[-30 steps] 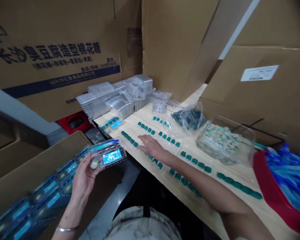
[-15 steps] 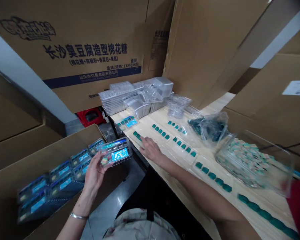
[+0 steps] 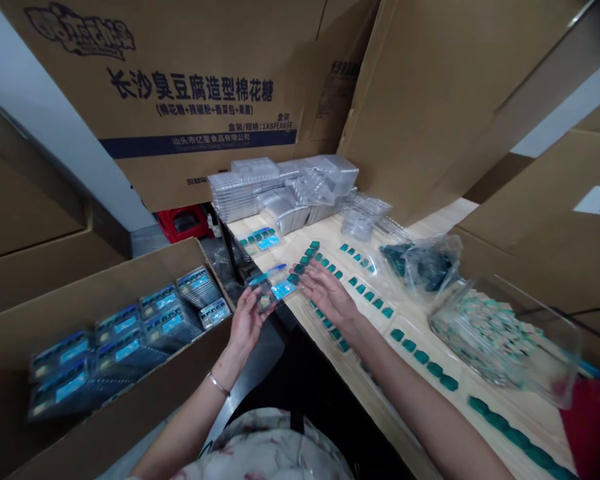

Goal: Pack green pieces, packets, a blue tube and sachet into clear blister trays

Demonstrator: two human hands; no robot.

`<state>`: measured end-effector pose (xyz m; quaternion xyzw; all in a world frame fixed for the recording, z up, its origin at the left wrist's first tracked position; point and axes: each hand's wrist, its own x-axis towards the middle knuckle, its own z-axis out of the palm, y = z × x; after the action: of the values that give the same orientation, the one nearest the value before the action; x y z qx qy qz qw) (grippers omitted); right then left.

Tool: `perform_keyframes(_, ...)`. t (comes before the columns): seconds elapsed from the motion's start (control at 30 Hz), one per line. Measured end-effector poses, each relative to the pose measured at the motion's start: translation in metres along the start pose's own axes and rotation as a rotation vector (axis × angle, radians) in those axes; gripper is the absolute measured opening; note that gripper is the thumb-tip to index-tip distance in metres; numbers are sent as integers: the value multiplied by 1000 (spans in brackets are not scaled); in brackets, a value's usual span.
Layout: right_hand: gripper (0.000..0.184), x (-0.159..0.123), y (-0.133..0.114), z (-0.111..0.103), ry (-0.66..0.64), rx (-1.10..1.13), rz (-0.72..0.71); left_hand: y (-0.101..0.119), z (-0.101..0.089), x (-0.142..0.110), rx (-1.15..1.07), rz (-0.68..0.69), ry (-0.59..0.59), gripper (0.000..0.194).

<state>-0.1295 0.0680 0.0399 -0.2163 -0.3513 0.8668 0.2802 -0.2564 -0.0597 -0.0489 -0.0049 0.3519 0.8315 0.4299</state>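
Clear plastic tray (image 3: 275, 290) gripped by fingers of left hand (image 3: 246, 327); right hand (image 3: 327, 297) held open, fingers spread just beside tray. Tray handling judged in progress; right-hand grasp seemingly called for.

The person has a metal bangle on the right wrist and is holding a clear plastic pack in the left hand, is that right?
Not quite: the metal bangle is on the left wrist, not the right, as the head view shows. The rest stands: the left hand is holding the clear plastic pack.
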Motion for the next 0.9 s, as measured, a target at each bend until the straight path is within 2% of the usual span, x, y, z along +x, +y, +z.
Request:
perform_keyframes(0.17,37,6,33,3,-35,111,22,-3,3,3,-24,-83,6,19)
perform_keyframes(0.3,39,9,48,6,-60,45,61,2,6,4,-20,-139,-4,21)
perform_keyframes(0.4,41,8,49,3,-82,-44,81,3,7,6,22,-145,-9,23)
perform_keyframes(0.47,39,7,41,-2,-101,-134,92,3,6,8,54,-132,-17,23)
perform_keyframes(0.57,36,13,14,-14,-124,-342,39,4,2,10,96,-100,-23,24)
perform_keyframes(0.67,46,30,-22,-28,-164,-583,-53,7,-1,12,145,-95,-42,26)
perform_keyframes(0.73,51,47,-40,-34,-217,-719,-66,10,-2,14,171,-115,-70,27)
perform_keyframes(0.8,49,64,-50,-38,-293,-822,-28,13,-2,16,176,-143,-97,30)
perform_keyframes(0.9,46,88,-48,-39,-434,-897,87,19,0,18,179,-173,-102,39)
